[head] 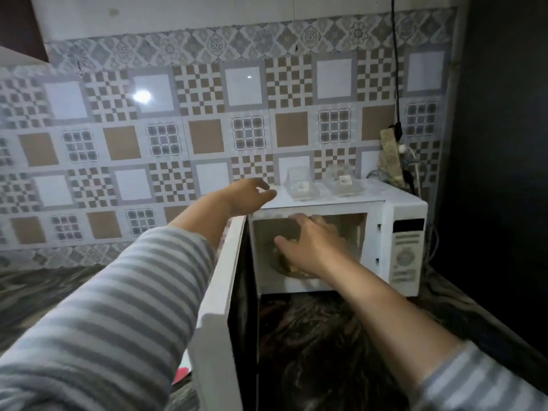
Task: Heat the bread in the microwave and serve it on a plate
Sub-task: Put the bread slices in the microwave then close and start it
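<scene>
A white microwave (406, 209) stands on a dark marbled counter, its door (221, 292) swung wide to the left. My right hand (314, 243) reaches inside the cavity with fingers spread, just over a pale piece of bread (292, 267) on the glass turntable (299, 275). Whether the fingers touch the bread is hidden by the hand. My left hand (252, 195) rests at the top left corner of the microwave, above the door's upper edge, fingers loosely curled and holding nothing. No plate is in view.
Two clear plastic containers (301, 185) (344, 180) sit on top of the microwave. A power strip with plugs and cables (393, 157) hangs at the tiled wall behind it. A dark wall (504, 143) closes the right side. The counter (44, 292) stretches left.
</scene>
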Demonstrator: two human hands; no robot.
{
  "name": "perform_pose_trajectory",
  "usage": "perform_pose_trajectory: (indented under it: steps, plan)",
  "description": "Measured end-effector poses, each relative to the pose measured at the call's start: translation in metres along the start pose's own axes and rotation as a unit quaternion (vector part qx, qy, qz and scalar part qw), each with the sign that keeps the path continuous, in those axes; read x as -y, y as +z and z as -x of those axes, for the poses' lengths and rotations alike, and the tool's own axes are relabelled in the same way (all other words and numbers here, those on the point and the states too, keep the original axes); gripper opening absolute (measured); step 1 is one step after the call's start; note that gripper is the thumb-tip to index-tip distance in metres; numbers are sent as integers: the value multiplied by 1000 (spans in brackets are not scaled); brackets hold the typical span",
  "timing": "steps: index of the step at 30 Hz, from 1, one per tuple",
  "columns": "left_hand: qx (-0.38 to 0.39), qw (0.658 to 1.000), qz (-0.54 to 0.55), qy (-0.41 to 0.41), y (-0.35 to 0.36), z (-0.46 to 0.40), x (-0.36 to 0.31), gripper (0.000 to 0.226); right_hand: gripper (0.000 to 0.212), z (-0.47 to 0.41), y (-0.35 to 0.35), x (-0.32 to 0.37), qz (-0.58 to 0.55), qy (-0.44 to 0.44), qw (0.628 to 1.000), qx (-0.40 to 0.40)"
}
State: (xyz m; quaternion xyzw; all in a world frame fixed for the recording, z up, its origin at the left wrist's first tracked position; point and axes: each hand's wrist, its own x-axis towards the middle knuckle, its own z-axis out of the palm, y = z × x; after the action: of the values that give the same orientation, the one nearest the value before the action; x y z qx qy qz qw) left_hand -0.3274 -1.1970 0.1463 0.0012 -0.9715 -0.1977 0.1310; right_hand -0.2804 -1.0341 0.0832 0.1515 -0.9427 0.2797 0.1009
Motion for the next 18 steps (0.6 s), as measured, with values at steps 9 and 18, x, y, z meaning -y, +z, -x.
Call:
perform_pose_trajectory:
  steps: [9,18]
  plan:
    - [47,990,128,19,17,89,82,36,54,109,26,86,-31,-48,998,19]
    - [17,986,166,21,47,92,62,54,47,128,27,62,9,11,1000,26]
